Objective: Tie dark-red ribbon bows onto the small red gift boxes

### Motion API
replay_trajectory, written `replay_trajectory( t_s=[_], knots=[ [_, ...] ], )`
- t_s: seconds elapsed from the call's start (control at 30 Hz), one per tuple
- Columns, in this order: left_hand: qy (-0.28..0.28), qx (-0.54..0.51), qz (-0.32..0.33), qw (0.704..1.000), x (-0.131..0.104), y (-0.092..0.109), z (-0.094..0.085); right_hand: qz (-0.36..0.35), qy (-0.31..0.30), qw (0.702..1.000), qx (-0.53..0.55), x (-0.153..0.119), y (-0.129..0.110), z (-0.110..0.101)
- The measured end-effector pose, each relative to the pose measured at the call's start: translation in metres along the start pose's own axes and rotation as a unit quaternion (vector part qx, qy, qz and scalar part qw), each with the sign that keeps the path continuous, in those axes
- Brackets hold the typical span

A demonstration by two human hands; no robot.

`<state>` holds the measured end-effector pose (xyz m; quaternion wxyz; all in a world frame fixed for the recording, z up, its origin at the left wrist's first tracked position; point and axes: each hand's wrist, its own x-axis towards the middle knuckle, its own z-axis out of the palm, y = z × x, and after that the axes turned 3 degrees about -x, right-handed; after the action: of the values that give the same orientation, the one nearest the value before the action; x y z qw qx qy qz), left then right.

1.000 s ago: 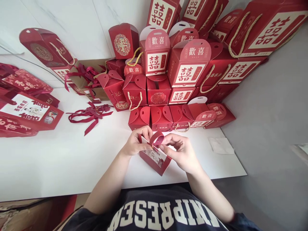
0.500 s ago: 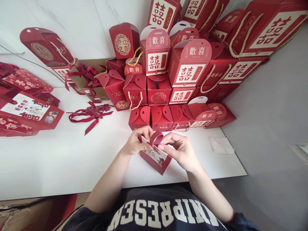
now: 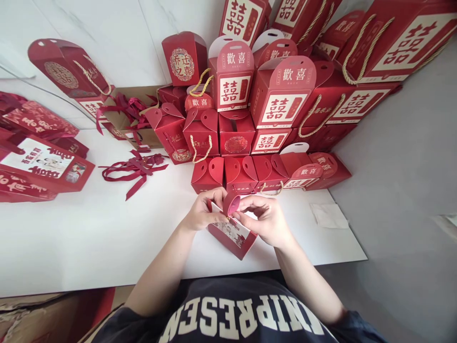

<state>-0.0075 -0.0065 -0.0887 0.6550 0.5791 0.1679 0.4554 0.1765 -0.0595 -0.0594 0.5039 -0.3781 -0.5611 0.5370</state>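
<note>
A small red box (image 3: pixel 232 238) with a white printed panel stands near the table's front edge, in front of my body. My left hand (image 3: pixel 209 209) pinches the top left part of the box, thumb on the printed side. A red ribbon loop (image 3: pixel 232 204) rises from the box top between both hands. The fingers of my right hand (image 3: pixel 264 216) are closed on the loop's right side, close to the box's top edge. The fingertips hide where the ribbon meets the box.
Several red gift boxes (image 3: pixel 274 112) are stacked behind. Dark red ribbons (image 3: pixel 137 166) lie left of them, before a brown carton (image 3: pixel 150 138) holding more ribbon. Red bags (image 3: pixel 46 162) lie far left. A white paper (image 3: pixel 328 216) lies right on the white table (image 3: pixel 89 238).
The ribbon loop has turned and shows more of its inner face. My right fingertips have shifted slightly at the loop, while my left hand has hardly moved.
</note>
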Motion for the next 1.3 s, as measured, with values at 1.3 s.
replay_trajectory(
  t_s=[1.3],
  knots=[
    [-0.058, 0.010, -0.069, 0.996, -0.001, 0.002, 0.000, -0.039, -0.137, 0.989, -0.039, 0.004, 0.000, -0.015]
  ],
)
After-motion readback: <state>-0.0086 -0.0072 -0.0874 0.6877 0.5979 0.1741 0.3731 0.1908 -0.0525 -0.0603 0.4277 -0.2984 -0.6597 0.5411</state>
